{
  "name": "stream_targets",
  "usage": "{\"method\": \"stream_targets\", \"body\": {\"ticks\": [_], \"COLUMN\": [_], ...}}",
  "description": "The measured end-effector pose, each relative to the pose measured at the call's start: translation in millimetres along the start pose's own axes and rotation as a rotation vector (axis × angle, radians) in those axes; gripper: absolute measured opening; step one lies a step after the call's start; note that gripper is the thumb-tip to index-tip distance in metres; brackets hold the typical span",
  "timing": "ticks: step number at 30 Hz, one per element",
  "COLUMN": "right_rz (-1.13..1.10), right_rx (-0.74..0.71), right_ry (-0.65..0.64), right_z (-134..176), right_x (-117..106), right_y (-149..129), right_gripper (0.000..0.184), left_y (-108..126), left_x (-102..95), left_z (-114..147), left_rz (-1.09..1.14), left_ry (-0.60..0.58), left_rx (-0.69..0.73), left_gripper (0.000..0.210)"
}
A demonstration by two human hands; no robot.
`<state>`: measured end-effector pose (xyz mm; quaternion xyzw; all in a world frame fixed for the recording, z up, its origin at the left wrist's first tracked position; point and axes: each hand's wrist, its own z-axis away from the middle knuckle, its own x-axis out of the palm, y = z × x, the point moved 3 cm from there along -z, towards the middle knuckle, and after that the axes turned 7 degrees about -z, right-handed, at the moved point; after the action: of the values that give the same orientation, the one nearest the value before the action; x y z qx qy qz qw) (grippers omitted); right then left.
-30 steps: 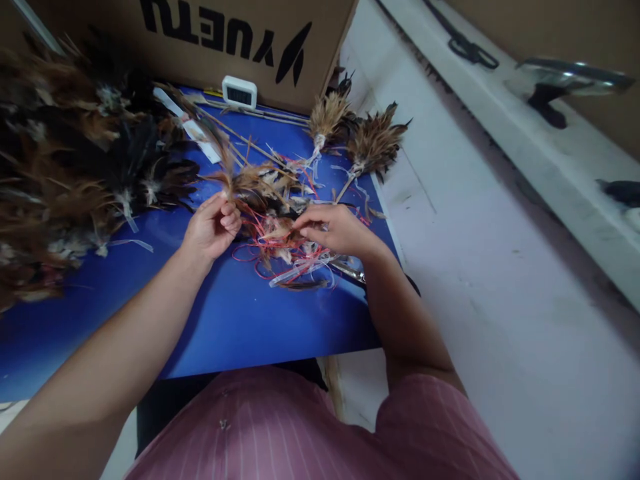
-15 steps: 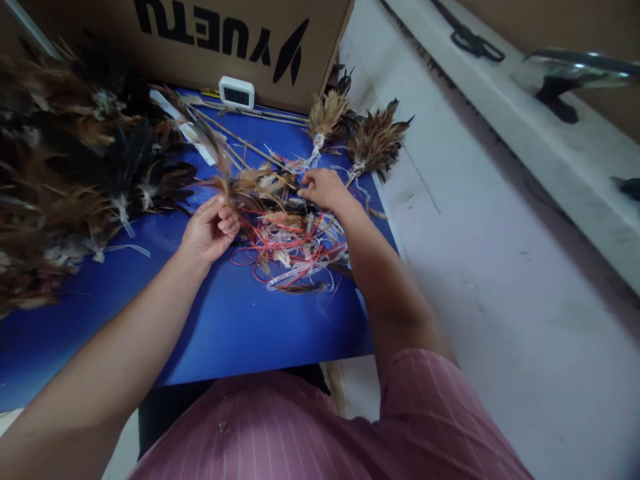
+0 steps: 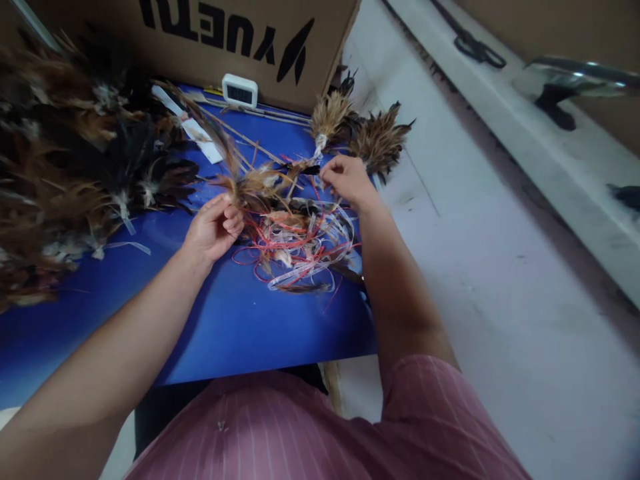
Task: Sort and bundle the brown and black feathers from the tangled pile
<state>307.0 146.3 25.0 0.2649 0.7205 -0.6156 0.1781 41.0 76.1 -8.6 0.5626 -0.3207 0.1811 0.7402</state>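
My left hand (image 3: 216, 225) is closed in a pinch on the base of a bunch of brown feathers (image 3: 245, 187), whose tips fan up and to the right. To the right, my right hand (image 3: 349, 181) has thumb and forefinger pinched at the end of a small dark feather (image 3: 310, 171). Below and between both hands lies a tangle of red and clear plastic strings (image 3: 305, 263) with loose feathers mixed in. Two tied feather bundles, a tan one (image 3: 331, 119) and a brown one (image 3: 381, 139), lie just beyond my right hand.
A large heap of dark and brown feather bundles (image 3: 75, 167) covers the left of the blue table (image 3: 240, 333). At the back stand a cardboard box (image 3: 200, 63) and a small white digital display (image 3: 240, 91). Thin sticks (image 3: 280, 119) lie before them. A pale wall (image 3: 475, 253) borders the right.
My right hand has moved right and slightly up, away from the feather bunch, with the dark feather at its fingertips. My left hand keeps its pinch nearly in place.
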Motion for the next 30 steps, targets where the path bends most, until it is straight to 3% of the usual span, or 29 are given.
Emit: {"method": "stream_targets", "body": {"ticks": [8,14,19,21,26,30], "right_rz": [-0.257,-0.299,-0.081,0.068,0.340,0.376], "right_rx": [-0.027,-0.020,0.000,-0.011,-0.069,-0.101], "right_ry": [0.074,0.009,-0.231,-0.271,-0.229,-0.081], "right_z": [19,37,54,58,57,40], "right_x": [-23,-31,-32,-34,-37,-30], "right_y": [-7,-12,-11,-9,-9,-12], "right_gripper": [0.008,0.006,0.001,0.003,0.015,0.024], "left_y": [1,1,1,1,1,1], "left_x": [0.7,0.7,2.0,2.2,1.2,0.9], "left_z": [1,0,1,1,1,1], "left_rz": [0.041,0.051,0.044,0.032,0.009,-0.006], "left_ry": [-0.014,-0.027,-0.018,-0.004,0.022,0.019], "left_rx": [-0.001,-0.002,-0.005,-0.010,-0.011,-0.007], "left_gripper": [0.032,0.032,0.033,0.033,0.032,0.033]}}
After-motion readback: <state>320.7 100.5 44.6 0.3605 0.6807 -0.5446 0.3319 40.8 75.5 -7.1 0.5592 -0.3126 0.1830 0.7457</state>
